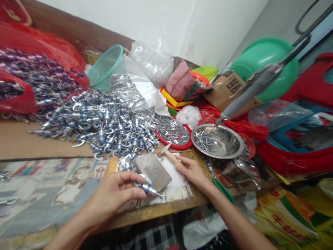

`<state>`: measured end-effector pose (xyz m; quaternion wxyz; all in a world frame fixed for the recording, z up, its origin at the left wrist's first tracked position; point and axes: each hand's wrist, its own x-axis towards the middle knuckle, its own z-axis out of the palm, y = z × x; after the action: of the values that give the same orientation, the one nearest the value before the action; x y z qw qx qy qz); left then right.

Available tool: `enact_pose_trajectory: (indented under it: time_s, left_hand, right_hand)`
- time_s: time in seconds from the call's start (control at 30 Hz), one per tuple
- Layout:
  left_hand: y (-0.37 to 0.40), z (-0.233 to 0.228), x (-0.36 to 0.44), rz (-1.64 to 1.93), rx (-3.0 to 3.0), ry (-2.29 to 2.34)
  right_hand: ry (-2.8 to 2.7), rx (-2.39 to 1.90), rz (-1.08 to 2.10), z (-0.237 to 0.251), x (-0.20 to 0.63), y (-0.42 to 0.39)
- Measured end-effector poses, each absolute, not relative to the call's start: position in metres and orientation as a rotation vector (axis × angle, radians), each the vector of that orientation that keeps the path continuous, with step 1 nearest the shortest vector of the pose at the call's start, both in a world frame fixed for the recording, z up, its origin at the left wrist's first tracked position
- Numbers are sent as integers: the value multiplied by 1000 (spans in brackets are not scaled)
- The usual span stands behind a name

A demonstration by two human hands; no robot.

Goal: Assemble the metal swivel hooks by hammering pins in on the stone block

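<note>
Between thumb and fingers, my left hand [125,191] grips a small silver-and-blue metal fitting [148,189] with a ring at its lower right tip. The fitting is at the near left edge of a grey metal block [153,170]; whether they touch I cannot tell. My right hand [191,170] is closed around the wooden handle of a small hammer [170,155], its head pointing up and left above the block's far corner. White paper [179,189] lies under the block. A large heap of similar fittings [104,121] spreads just beyond my left hand.
Behind the block stand a red tray [173,146] of small metal pieces and a steel bowl [234,152] of pins. A grey electric screwdriver [249,88] hangs over the bowl. Red bags [18,93] of fittings and a teal basket [104,66] are at left.
</note>
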<state>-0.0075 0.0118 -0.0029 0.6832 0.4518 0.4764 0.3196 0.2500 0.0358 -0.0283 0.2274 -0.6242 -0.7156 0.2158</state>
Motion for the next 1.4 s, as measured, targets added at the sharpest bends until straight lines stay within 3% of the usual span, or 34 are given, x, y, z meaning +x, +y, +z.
enact_pose_trajectory:
  time_s: [0.23, 0.4, 0.57, 0.67, 0.93, 1.4]
  left_hand:
    - [13, -1, -4, 870, 1472, 1200]
    - [15, -4, 2, 1007, 1670, 1229]
    - [17, -9, -1, 933, 1673, 1189]
    - [14, -8, -3, 965, 1630, 1190]
    - [10, -2, 4, 1061, 1347, 1188]
    - [2, 2, 0, 1089, 1577, 1111]
  right_hand:
    - [-2027, -1845, 155, -10, 245, 97]
    - [-2046, -1993, 153, -10, 247, 144]
    - [-1998, -1906, 150, -5, 245, 138]
    - [-1951, -1781, 195, 2, 234, 110]
    - [-1800, -1079, 782, 12, 173, 13]
    - [-1743, -1025, 785, 9, 171, -13]
